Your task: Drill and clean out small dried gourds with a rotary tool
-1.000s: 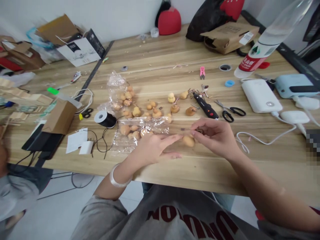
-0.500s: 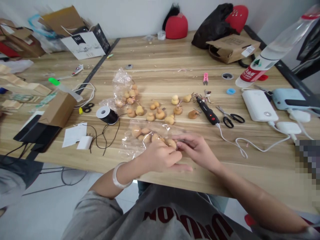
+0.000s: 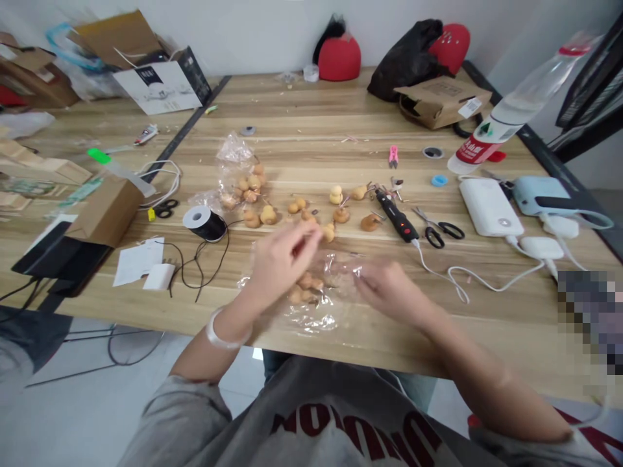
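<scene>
L hand (image 3: 280,263): raised just above the plastic bag (image 3: 316,318), fingers (image 3: 306,237) bunched toward the thumb. Motion blur, so could not tell whether they gripped anything. Bracelet (image 3: 221,331) sat on that wrist.

R hand (image 3: 389,292): low over the table (image 3: 341,350), fingertips closed on the bag's right-hand edge, pinching the film.

Bag pos.: flat on the table near its front edge, between the two hands, directly in front of the person. Contents: several small gourds (image 3: 304,288), clustered at the bag's ctr., below L hand.

Other items: loose gourds (image 3: 296,209) lay further back, w/ a second bag (image 3: 238,175) of them to the left. Cord spool (image 3: 204,224) stood left of L hand, well apart. Black pen-shaped tool (image 3: 396,217) and scissors (image 3: 438,230) lay beyond R hand. White power bank (image 3: 489,207) lay further right.
</scene>
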Available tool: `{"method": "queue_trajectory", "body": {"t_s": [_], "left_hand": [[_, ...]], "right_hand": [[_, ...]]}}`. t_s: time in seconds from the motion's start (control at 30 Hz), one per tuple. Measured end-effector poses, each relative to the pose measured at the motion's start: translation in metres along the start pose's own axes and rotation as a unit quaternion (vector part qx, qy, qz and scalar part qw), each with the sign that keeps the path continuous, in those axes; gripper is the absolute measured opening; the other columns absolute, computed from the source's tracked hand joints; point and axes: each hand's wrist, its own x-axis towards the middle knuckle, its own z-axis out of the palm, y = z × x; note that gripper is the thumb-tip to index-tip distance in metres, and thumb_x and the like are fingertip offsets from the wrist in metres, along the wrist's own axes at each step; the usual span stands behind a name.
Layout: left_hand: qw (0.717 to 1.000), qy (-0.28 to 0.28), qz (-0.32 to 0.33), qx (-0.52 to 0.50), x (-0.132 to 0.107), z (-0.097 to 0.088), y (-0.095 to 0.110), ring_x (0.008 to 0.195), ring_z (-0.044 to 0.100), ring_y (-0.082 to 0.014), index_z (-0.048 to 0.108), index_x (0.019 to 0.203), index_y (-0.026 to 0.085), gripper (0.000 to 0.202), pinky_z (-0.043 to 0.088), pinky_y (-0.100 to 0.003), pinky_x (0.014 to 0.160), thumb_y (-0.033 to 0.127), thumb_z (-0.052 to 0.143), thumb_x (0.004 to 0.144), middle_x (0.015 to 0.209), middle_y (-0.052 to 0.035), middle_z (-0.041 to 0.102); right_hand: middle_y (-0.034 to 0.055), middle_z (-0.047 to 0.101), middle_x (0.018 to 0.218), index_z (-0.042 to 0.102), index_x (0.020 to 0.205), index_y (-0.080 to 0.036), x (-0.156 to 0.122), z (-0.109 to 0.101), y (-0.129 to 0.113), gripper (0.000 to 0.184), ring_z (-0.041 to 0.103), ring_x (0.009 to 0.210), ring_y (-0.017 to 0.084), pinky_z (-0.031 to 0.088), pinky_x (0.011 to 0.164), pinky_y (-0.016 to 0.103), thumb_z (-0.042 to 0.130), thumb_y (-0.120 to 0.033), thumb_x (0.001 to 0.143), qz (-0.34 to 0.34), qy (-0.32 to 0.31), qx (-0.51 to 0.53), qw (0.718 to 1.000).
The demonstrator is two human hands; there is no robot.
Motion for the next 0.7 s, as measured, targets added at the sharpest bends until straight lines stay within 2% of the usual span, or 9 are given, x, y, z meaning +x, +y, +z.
{"method": "queue_trajectory", "body": {"t_s": [0.07, 0.13, 0.2, 0.27, 0.33, 0.43, 0.5, 0.6, 0.7], "left_hand": [[0.994, -0.022, -0.072, 0.075, 0.016, 0.004, -0.027, 0.086, 0.063, -0.0209, 0.069, 0.106, 0.022, 0.023, 0.051, -0.038, 0.083, 0.022, 0.064, 0.084, 0.092, -0.0062, 0.071], [0.985, -0.069, -0.109, 0.112, 0.029, 0.013, -0.05, 0.109, 0.058, -0.0302, 0.067, 0.111, 0.017, 0.037, 0.045, -0.047, 0.098, 0.021, 0.071, 0.075, 0.111, -0.0135, 0.069], [0.972, -0.14, -0.133, 0.132, 0.037, 0.024, -0.064, 0.107, 0.058, -0.0323, 0.068, 0.105, 0.015, 0.03, 0.043, -0.051, 0.099, 0.017, 0.068, 0.075, 0.107, -0.0152, 0.07], [0.964, -0.178, -0.143, 0.132, 0.039, 0.031, -0.069, 0.101, 0.061, -0.0301, 0.07, 0.094, 0.017, 0.019, 0.043, -0.051, 0.097, 0.012, 0.063, 0.077, 0.101, -0.0128, 0.073], [0.968, -0.168, -0.153, 0.11, 0.038, 0.031, -0.067, 0.093, 0.064, -0.0265, 0.07, 0.086, 0.018, 0.013, 0.045, -0.048, 0.094, 0.012, 0.063, 0.077, 0.095, -0.01, 0.074], [0.981, -0.09, -0.171, 0.025, 0.033, 0.018, -0.053, 0.089, 0.066, -0.0223, 0.071, 0.088, 0.02, 0.011, 0.049, -0.043, 0.091, 0.019, 0.07, 0.077, 0.095, -0.008, 0.074], [0.977, -0.044, -0.194, -0.078, 0.03, 0.007, -0.042, 0.094, 0.068, -0.0203, 0.071, 0.091, 0.02, 0.016, 0.051, -0.04, 0.091, 0.025, 0.074, 0.076, 0.099, -0.0076, 0.075], [0.939, -0.036, -0.22, -0.262, 0.026, -0.005, -0.024, 0.088, 0.071, -0.0184, 0.069, 0.09, 0.019, 0.031, 0.058, -0.035, 0.081, 0.028, 0.085, 0.065, 0.091, -0.0054, 0.076], [0.907, -0.049, -0.198, -0.369, 0.022, -0.008, -0.01, 0.081, 0.072, -0.0171, 0.069, 0.086, 0.019, 0.035, 0.06, -0.031, 0.073, 0.028, 0.09, 0.059, 0.083, -0.0028, 0.076]], "right_hand": [[0.0077, 0.074, 0.076, 0.072, 0.076, -0.017, -0.002, -0.013, 0.015, 0.028, 0.07, 0.068, 0.021, 0.055, 0.066, 0.033, 0.046, -0.007, 0.08, 0.059, 0.05, -0.083, 0.994], [0.0075, 0.074, 0.074, 0.071, 0.074, -0.017, -0.003, -0.02, 0.03, 0.027, 0.069, 0.067, 0.021, 0.054, 0.066, 0.033, 0.047, -0.005, 0.078, 0.097, 0.076, -0.133, 0.983], [0.0092, 0.075, 0.083, 0.072, 0.081, -0.016, -0.002, -0.017, 0.041, 0.028, 0.07, 0.079, 0.023, 0.055, 0.074, 0.035, 0.047, -0.005, 0.082, 0.104, 0.061, -0.149, 0.982], [0.0106, 0.075, 0.095, 0.073, 0.091, -0.016, 0.0, -0.008, 0.048, 0.028, 0.069, 0.093, 0.025, 0.055, 0.084, 0.038, 0.047, -0.006, 0.088, 0.092, 0.019, -0.147, 0.985], [0.011, 0.074, 0.103, 0.074, 0.098, -0.016, 0.003, 0.003, 0.05, 0.028, 0.067, 0.102, 0.026, 0.053, 0.091, 0.039, 0.048, -0.007, 0.089, 0.084, -0.018, -0.149, 0.985], [0.0126, 0.073, 0.102, 0.075, 0.095, -0.015, 0.004, 0.011, 0.051, 0.03, 0.065, 0.103, 0.027, 0.052, 0.093, 0.041, 0.049, -0.001, 0.087, 0.083, -0.037, -0.155, 0.984], [0.0132, 0.073, 0.097, 0.074, 0.091, -0.014, 0.003, 0.007, 0.052, 0.03, 0.066, 0.099, 0.028, 0.053, 0.09, 0.042, 0.049, 0.0, 0.085, 0.089, -0.025, -0.144, 0.985], [0.012, 0.073, 0.093, 0.073, 0.092, -0.015, 0.001, -0.008, 0.051, 0.024, 0.068, 0.091, 0.027, 0.054, 0.083, 0.041, 0.051, -0.006, 0.088, 0.106, 0.063, -0.108, 0.986], [0.0077, 0.075, 0.092, 0.072, 0.095, -0.02, -0.003, -0.027, 0.041, 0.017, 0.069, 0.082, 0.023, 0.054, 0.074, 0.036, 0.058, -0.013, 0.088, 0.13, 0.222, -0.06, 0.965]]}}
